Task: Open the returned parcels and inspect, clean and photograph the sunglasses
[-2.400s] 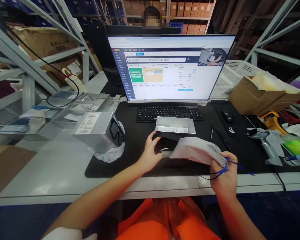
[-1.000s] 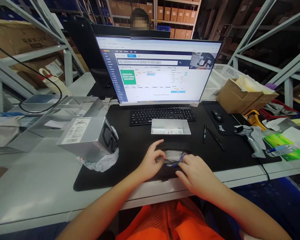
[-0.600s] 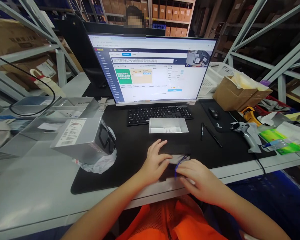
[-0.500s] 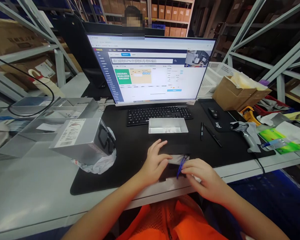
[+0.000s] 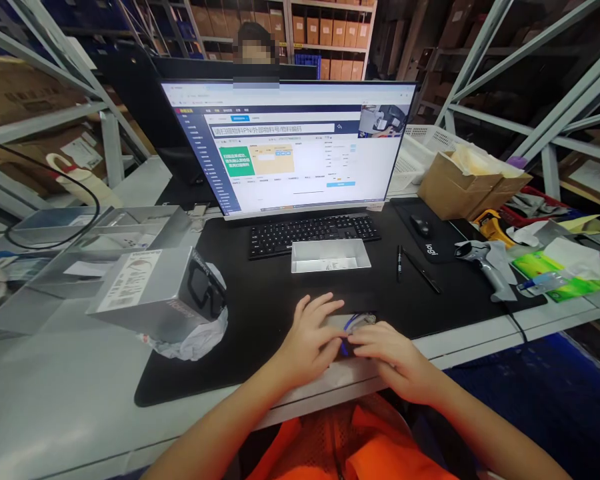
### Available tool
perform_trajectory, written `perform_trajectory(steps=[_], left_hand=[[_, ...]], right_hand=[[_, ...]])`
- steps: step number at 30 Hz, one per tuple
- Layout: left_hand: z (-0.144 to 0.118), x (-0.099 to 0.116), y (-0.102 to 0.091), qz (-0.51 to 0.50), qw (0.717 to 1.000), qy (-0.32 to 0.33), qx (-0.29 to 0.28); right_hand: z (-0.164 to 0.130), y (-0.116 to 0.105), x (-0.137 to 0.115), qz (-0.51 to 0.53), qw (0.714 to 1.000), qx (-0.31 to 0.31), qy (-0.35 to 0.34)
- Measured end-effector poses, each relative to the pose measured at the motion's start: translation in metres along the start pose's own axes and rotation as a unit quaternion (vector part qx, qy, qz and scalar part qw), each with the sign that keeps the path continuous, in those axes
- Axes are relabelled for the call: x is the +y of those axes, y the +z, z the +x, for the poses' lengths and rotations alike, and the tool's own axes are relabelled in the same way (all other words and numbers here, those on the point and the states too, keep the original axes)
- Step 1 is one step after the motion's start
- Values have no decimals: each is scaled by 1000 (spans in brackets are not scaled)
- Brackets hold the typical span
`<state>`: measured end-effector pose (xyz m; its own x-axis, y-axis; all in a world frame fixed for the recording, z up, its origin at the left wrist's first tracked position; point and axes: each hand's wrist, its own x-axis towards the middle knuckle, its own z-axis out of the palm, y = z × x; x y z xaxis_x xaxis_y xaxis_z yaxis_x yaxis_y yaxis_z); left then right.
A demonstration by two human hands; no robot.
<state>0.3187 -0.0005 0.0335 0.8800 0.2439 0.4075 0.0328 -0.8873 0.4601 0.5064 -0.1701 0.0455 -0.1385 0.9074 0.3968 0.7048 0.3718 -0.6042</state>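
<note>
At the front edge of the desk mat, my left hand [image 5: 307, 343] rests with its fingers spread over a dark, flat item that it partly hides. A blue cord [image 5: 350, 324] runs across a greyish piece between my hands. My right hand [image 5: 395, 357] has its fingers bent together at this cord, its thumb mostly hidden below them. The tips of both hands come close together there. Just beyond lies an open white box tray [image 5: 330, 259], with some print on its inside floor.
A grey product box [image 5: 150, 290] sits on crumpled plastic at left. Behind are a keyboard [image 5: 310, 233] and monitor [image 5: 290, 153]. Pens [image 5: 399, 263], a mouse [image 5: 421, 225], a barcode scanner [image 5: 487, 267] and a cardboard box [image 5: 460, 187] lie at right. A person is behind the monitor.
My right hand has moved left, bringing the blue cord closer to my left hand's fingertips. My left hand stays nearly in place. The view has shifted slightly.
</note>
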Motion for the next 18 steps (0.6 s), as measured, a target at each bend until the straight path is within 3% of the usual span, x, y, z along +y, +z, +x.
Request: perform_trajectory(steps=[2, 5, 9, 14, 18], left_hand=[[0, -5, -4, -2, 1000, -14, -10], [0, -8, -7, -10, 999, -16, -29], [0, -4, -4, -19, 1000, -4, -11], [-2, -6, -6, 20, 999, 33, -33], [-2, -18, -16, 6, 999, 27, -26]], right_hand=[[-8, -7, 13, -1, 997, 75, 26], [-18, -14, 29, -36, 977, 157, 137], [-22, -12, 40, -56, 974, 105, 190], [-20, -3, 55, -108, 958, 46, 262], [-16, -1, 67, -140, 958, 23, 248]])
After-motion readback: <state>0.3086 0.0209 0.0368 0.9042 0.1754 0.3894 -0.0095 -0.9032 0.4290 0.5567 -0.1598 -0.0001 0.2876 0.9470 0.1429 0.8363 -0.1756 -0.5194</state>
